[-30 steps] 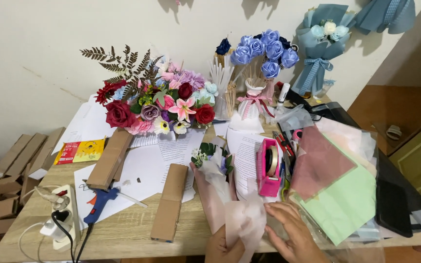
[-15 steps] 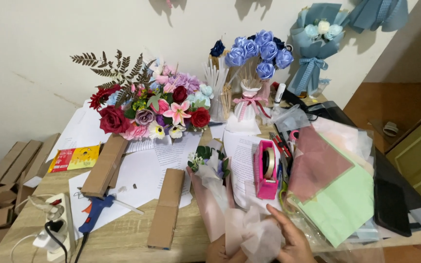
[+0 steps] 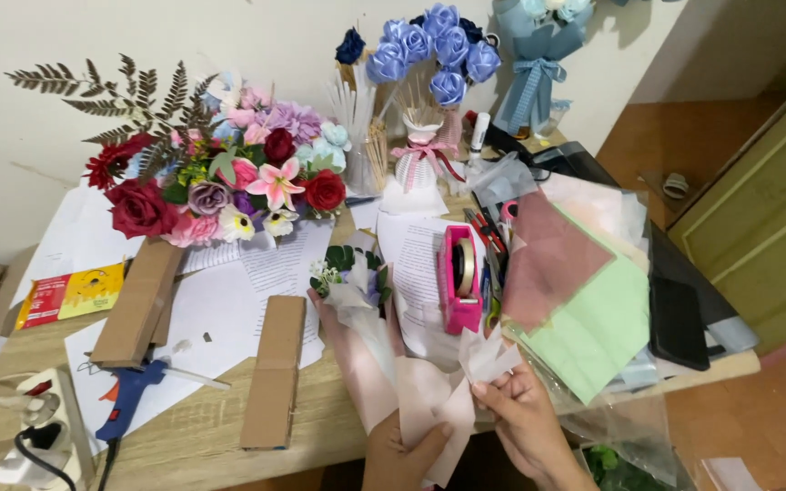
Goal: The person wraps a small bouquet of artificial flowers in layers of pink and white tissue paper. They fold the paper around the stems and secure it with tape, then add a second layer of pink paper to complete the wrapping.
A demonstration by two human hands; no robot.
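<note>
My left hand (image 3: 404,447) grips the lower end of a small bouquet (image 3: 353,280) of green leaves and tiny white flowers, wrapped in pale pink tissue paper (image 3: 384,382). It lies along the wooden table's (image 3: 193,445) front edge. My right hand (image 3: 525,409) pinches a loose flap of the same pink wrapping at the right side. A pink tape dispenser (image 3: 460,277) stands just above my right hand.
A large mixed flower arrangement (image 3: 220,182) and blue fabric roses (image 3: 434,50) stand at the back. Cardboard strips (image 3: 273,368), a blue glue gun (image 3: 134,393), a power strip (image 3: 34,436) lie left. Coloured paper sheets (image 3: 584,309) are stacked right, and a green cabinet (image 3: 766,218) is beyond.
The view has dropped closer to the table. My right hand has risen from the wrap's bottom to pinch a flap at its right side; the left hand still holds the stem end.
</note>
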